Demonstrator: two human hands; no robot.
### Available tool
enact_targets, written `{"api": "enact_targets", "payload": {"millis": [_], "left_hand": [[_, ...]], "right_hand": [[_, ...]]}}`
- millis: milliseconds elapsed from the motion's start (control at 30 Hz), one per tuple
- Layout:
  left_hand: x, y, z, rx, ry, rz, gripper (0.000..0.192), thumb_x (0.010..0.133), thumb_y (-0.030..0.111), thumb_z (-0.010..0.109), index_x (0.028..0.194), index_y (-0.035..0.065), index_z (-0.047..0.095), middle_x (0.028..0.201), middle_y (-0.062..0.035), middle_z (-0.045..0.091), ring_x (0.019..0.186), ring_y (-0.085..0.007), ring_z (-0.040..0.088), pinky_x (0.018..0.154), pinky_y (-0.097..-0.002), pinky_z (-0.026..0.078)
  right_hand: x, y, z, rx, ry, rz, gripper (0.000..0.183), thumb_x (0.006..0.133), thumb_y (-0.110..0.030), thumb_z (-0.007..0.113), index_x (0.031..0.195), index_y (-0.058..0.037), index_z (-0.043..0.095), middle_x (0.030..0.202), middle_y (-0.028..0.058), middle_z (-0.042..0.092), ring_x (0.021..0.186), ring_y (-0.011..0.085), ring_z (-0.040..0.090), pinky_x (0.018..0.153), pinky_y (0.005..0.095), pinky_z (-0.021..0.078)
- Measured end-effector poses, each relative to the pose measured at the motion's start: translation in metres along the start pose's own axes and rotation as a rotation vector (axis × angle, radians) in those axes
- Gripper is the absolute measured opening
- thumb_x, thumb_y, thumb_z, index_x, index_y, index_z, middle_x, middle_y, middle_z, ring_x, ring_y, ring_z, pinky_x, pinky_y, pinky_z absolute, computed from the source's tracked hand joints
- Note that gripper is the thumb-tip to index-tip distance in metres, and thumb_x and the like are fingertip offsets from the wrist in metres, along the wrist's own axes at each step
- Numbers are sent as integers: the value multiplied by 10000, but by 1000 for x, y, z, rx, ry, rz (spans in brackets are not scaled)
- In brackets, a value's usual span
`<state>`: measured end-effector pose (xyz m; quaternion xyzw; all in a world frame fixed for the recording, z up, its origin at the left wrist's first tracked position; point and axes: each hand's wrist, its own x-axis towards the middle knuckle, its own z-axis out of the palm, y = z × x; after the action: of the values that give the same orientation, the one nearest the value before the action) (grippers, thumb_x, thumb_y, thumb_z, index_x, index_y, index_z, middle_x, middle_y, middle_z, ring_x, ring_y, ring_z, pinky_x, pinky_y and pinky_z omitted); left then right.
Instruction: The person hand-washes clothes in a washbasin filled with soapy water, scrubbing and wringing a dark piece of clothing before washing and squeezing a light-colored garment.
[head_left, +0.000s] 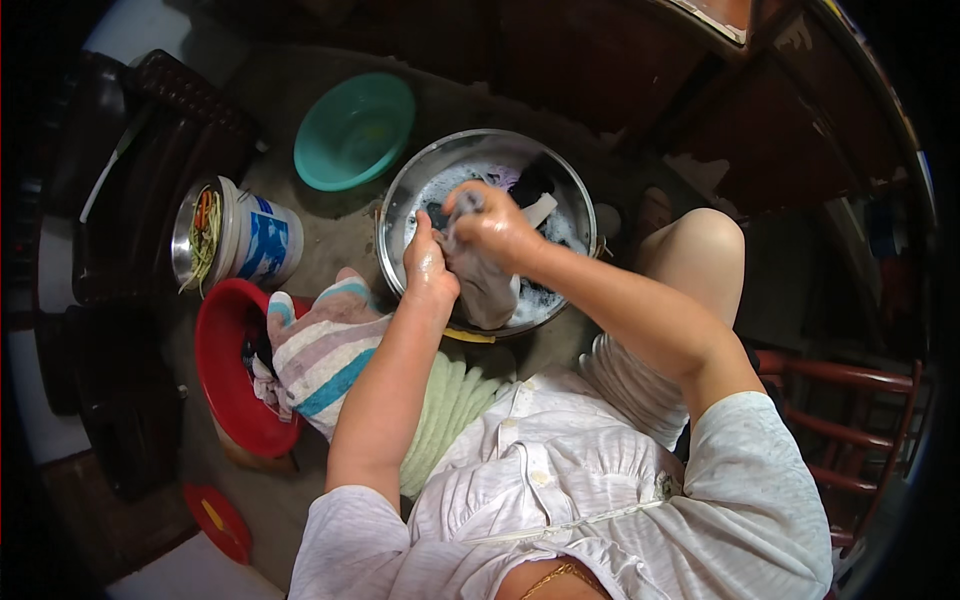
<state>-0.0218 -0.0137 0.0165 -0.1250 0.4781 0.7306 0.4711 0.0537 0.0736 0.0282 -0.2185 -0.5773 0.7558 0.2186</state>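
A steel basin (390, 255) with soapy, foamy water stands on the floor between my knees. Over it my right hand (491, 229) grips a wet grey cloth (487, 292), with a twisted bit poking out of the fist. The lower part of this cloth hangs down toward the near rim. My left hand (431, 262) holds the cloth's left side, thumb pointing up and fingers mostly hidden. Dark fabric (534, 180), a white strip of cloth (540, 208) and a lilac piece (501, 176) lie in the suds.
Left of the basin are a green plastic basin (356, 131), a white bucket (274, 240) topped by a steel bowl of shredded vegetables (202, 232), and a red basin (225, 390) holding clothes. A striped towel (330, 360) covers my left leg. A wooden chair (847, 375) stands at right.
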Motion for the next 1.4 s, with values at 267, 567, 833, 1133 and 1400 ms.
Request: {"api": "enact_targets", "payload": {"millis": [267, 567, 833, 1133, 1400], "left_hand": [[-11, -9, 6, -82, -61, -45, 421, 914, 456, 405, 1072, 81, 516, 1066, -59, 554, 993, -181, 542, 838, -322, 453], [18, -39, -5, -707, -1300, 512, 414, 922, 471, 320, 963, 125, 543, 1004, -60, 573, 967, -219, 550, 872, -377, 423], [2, -14, -10, -54, -46, -56, 352, 922, 403, 422, 1051, 101, 545, 1012, -34, 574, 950, -185, 551, 843, -325, 445], [-6, -11, 10, -60, 19, -46, 370, 907, 382, 472, 1034, 35, 495, 959, -98, 543, 920, -226, 546, 821, -358, 456], [25, 11, -22, -118, 280, 172, 344, 888, 356, 527, 702, 89, 413, 733, -52, 453, 701, -196, 490, 676, -362, 462]], "right_hand": [[-7, -22, 27, -925, 77, -220, 259, 785, -275, 564, 736, -21, 587, 744, 218, 592, 718, 400, 568, 652, 457, 453], [-24, -15, 51, -1017, -34, -426, 213, 776, -248, 553, 724, -47, 599, 714, 189, 608, 654, 380, 585, 598, 444, 472], [-11, -4, 33, -940, 205, -202, 275, 803, -294, 567, 708, -38, 539, 705, 190, 573, 680, 395, 551, 588, 448, 431], [-4, -6, 11, -805, 176, -31, 338, 819, -374, 574, 795, -38, 598, 740, 190, 592, 673, 353, 564, 596, 396, 440], [7, -21, -33, -306, -451, 399, 239, 669, -83, 689, 884, -10, 612, 763, 22, 580, 682, 97, 515, 635, 250, 418]]}}
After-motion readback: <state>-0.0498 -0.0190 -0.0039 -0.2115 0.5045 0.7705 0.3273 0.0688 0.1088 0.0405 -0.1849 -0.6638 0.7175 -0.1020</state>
